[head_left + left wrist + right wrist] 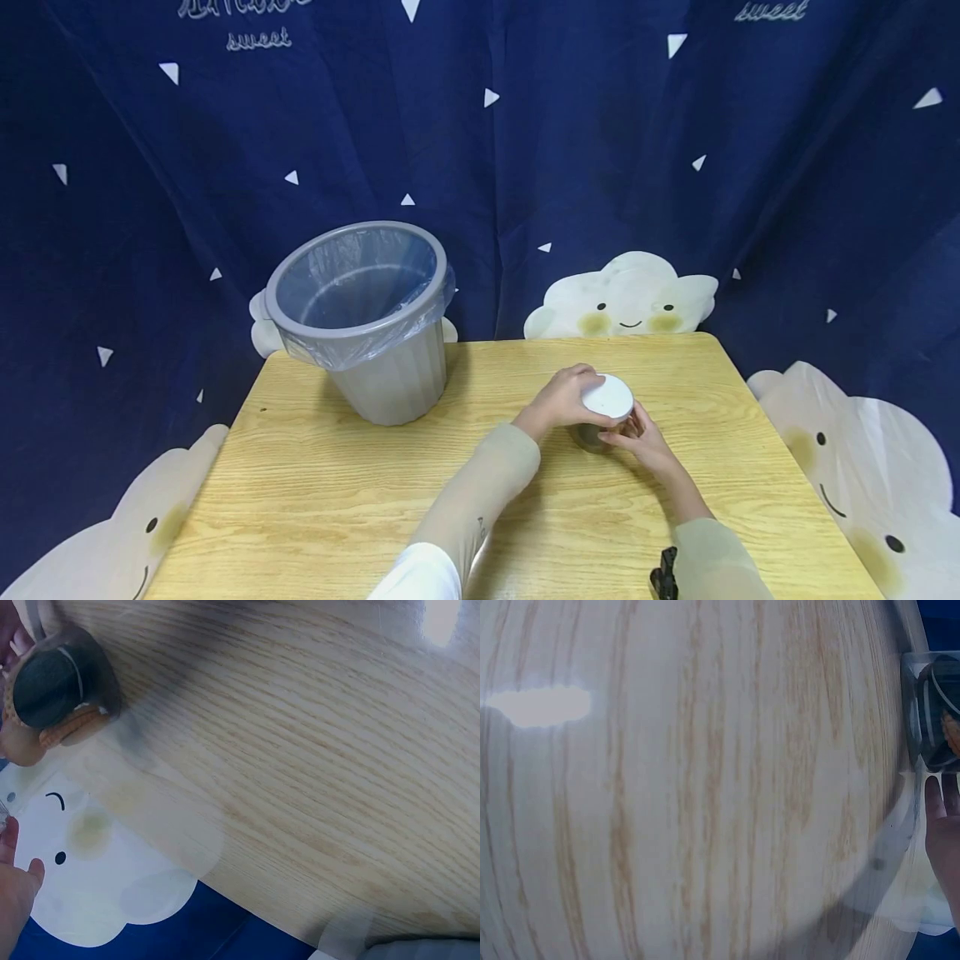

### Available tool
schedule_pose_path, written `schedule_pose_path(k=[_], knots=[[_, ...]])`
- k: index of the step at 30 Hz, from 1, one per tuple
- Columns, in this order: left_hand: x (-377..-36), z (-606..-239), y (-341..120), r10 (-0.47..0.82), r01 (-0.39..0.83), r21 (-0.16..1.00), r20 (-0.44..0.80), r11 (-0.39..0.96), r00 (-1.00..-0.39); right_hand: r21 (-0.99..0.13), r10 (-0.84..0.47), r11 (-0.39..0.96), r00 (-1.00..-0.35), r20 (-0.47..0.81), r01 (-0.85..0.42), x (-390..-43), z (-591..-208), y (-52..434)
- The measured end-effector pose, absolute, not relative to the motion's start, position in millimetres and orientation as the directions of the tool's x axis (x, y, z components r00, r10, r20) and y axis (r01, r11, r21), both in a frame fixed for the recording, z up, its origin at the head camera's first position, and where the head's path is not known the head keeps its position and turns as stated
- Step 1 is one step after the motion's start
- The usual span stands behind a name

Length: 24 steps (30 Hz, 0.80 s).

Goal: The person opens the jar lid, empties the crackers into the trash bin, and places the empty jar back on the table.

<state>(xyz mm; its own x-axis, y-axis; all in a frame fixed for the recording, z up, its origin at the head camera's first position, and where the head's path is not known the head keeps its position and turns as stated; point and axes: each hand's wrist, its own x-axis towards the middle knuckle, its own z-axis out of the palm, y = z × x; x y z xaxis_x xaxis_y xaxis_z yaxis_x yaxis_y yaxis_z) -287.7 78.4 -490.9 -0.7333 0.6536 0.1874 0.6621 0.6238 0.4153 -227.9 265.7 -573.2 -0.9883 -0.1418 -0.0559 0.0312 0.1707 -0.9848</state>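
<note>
Two hands point(600, 417) on one jar point(606, 410)

You have open table point(315, 500) to the left of and in front of both hands, and bare wood to their right. The bin point(375, 333) stands at the back left corner, well apart from the jar point(603, 417), and blocks that corner. The curtain point(525, 167) hangs close behind the far edge.

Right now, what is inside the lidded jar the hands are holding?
The white lid covers the jar from above. Through its clear wall, the left wrist view shows something dark with orange-brown pieces; what they are cannot be told. Both hands grip it.
</note>
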Motion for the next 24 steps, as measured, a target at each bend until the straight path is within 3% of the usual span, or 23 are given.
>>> schedule_pose_path(k=[11, 19, 24], knots=[[-280, -495, 82, 0.571, 0.61, 0.408, 0.228, 0.679, -0.788, -0.988, -0.149, 0.15, -0.988, -0.045, 0.022, -229, -574, 266], [-274, -498, 87, 0.53, 0.591, 0.305, 0.265, 0.747, -0.806, -0.992, -0.16, 0.127, -0.987, -0.032, 0.011, -219, -551, 258], [-269, -496, 90, 0.49, 0.545, 0.253, 0.249, 0.8, -0.835, -0.989, -0.154, 0.149, -0.987, -0.042, 0.018, -224, -563, 262]])
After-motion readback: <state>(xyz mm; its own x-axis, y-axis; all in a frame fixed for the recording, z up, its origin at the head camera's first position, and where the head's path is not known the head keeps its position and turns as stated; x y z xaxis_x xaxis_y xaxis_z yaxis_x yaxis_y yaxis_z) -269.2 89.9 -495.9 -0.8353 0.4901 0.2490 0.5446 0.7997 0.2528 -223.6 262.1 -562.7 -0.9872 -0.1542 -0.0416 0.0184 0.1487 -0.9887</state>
